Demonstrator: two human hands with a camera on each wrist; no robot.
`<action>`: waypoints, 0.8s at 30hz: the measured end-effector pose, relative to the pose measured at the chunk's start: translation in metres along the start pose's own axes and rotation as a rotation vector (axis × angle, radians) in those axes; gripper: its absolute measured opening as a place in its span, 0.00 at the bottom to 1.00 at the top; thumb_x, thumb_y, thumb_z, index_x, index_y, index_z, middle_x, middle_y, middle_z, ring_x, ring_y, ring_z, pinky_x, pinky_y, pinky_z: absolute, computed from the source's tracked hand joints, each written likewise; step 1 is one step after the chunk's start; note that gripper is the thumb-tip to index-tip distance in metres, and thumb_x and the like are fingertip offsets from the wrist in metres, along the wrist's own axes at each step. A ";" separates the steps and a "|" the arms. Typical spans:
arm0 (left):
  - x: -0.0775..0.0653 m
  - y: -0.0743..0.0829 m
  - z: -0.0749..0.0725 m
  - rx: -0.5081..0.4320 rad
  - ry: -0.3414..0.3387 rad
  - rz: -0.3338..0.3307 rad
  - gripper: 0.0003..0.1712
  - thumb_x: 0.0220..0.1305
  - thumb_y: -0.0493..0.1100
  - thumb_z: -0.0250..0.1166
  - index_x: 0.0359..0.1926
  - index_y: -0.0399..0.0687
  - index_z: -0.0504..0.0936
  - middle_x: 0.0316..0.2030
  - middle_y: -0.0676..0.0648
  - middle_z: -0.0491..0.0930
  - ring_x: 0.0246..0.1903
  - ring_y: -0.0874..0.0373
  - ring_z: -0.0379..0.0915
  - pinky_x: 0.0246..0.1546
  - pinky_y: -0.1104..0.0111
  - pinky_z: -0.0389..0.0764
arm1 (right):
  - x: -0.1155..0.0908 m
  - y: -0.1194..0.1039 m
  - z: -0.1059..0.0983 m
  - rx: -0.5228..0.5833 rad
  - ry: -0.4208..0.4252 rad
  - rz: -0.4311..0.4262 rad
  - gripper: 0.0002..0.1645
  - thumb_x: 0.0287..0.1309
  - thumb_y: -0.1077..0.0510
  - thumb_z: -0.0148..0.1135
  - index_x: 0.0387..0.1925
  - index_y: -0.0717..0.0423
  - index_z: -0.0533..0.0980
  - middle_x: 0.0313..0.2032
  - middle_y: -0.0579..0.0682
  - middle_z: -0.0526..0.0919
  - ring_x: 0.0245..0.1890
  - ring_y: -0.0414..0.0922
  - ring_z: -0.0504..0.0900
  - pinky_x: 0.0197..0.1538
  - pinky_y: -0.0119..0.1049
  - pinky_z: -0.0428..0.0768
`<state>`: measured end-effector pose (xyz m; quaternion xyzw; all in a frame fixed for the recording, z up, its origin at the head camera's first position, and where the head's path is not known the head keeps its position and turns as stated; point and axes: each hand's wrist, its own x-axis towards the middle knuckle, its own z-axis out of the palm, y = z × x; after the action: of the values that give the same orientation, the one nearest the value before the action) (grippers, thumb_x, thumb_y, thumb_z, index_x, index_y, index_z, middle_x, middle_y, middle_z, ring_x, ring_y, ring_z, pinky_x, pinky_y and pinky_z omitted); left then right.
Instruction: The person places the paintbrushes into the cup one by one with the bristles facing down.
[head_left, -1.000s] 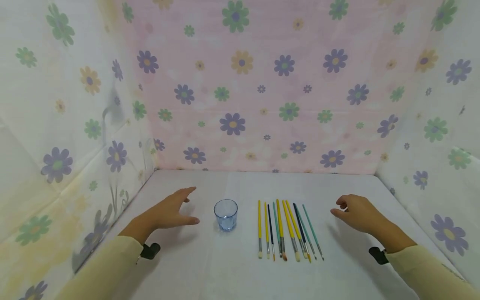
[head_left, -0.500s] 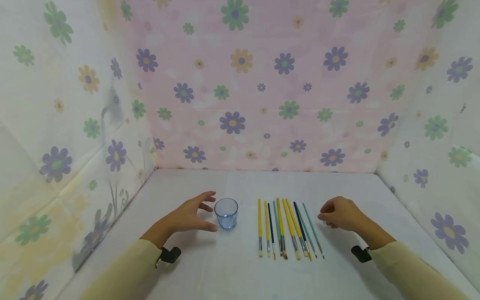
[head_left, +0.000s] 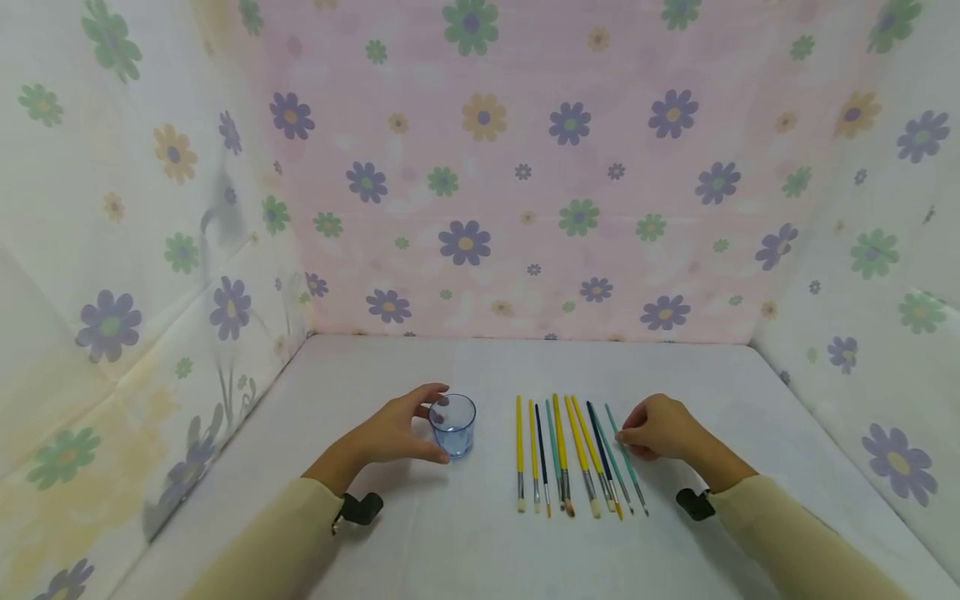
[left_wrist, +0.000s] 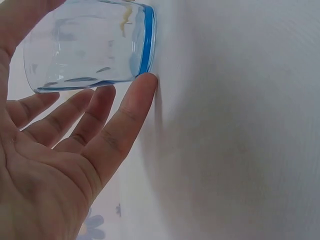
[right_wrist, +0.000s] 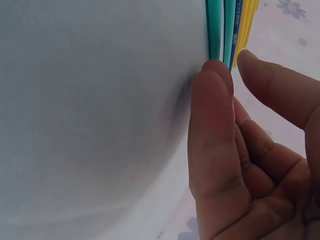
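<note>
A clear bluish glass tumbler (head_left: 454, 433) stands upright on the white table, left of a row of paintbrushes. My left hand (head_left: 390, 432) curves loosely about its left side. In the left wrist view the glass (left_wrist: 90, 47) lies between spread thumb and fingers, one fingertip right at its blue-tinted base. My right hand (head_left: 660, 429) is at the row's right end, beside the outermost teal paintbrush (head_left: 622, 446). In the right wrist view, a gap shows between thumb and fingers, and the fingertips overlap the teal handle (right_wrist: 213, 30).
Several yellow, dark and teal paintbrushes lie side by side, bristles toward me, including a yellow one (head_left: 520, 450) at the row's left end. Flower-patterned cloth walls (head_left: 525, 292) enclose the white table (head_left: 480, 542) at the back and both sides.
My left hand has moved right, from beside the glass to around its left side. My right hand has moved left to the outermost teal paintbrush. Glass and brushes stay in place.
</note>
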<state>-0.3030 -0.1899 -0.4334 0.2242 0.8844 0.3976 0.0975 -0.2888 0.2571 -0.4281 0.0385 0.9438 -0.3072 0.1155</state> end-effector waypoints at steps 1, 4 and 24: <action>0.001 0.000 0.001 0.004 0.008 0.006 0.58 0.44 0.54 0.86 0.75 0.65 0.64 0.69 0.48 0.73 0.66 0.48 0.73 0.68 0.41 0.71 | 0.001 -0.001 0.001 0.001 -0.001 0.004 0.16 0.57 0.52 0.77 0.38 0.59 0.83 0.29 0.51 0.83 0.27 0.44 0.82 0.31 0.34 0.84; 0.003 0.000 0.004 0.003 0.022 0.024 0.57 0.44 0.53 0.86 0.73 0.58 0.66 0.68 0.48 0.75 0.65 0.48 0.73 0.68 0.42 0.71 | 0.001 -0.005 0.004 -0.003 -0.001 0.015 0.17 0.57 0.52 0.78 0.37 0.61 0.82 0.29 0.52 0.83 0.26 0.45 0.82 0.31 0.34 0.85; 0.018 0.006 0.018 -0.034 0.046 0.010 0.47 0.45 0.53 0.86 0.66 0.56 0.74 0.59 0.59 0.82 0.62 0.54 0.76 0.70 0.44 0.69 | 0.012 -0.010 0.009 -0.016 0.012 0.123 0.15 0.54 0.57 0.77 0.33 0.61 0.78 0.27 0.54 0.84 0.24 0.45 0.84 0.28 0.32 0.84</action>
<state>-0.3109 -0.1656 -0.4411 0.2179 0.8784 0.4179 0.0790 -0.3000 0.2435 -0.4324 0.0973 0.9427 -0.2920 0.1289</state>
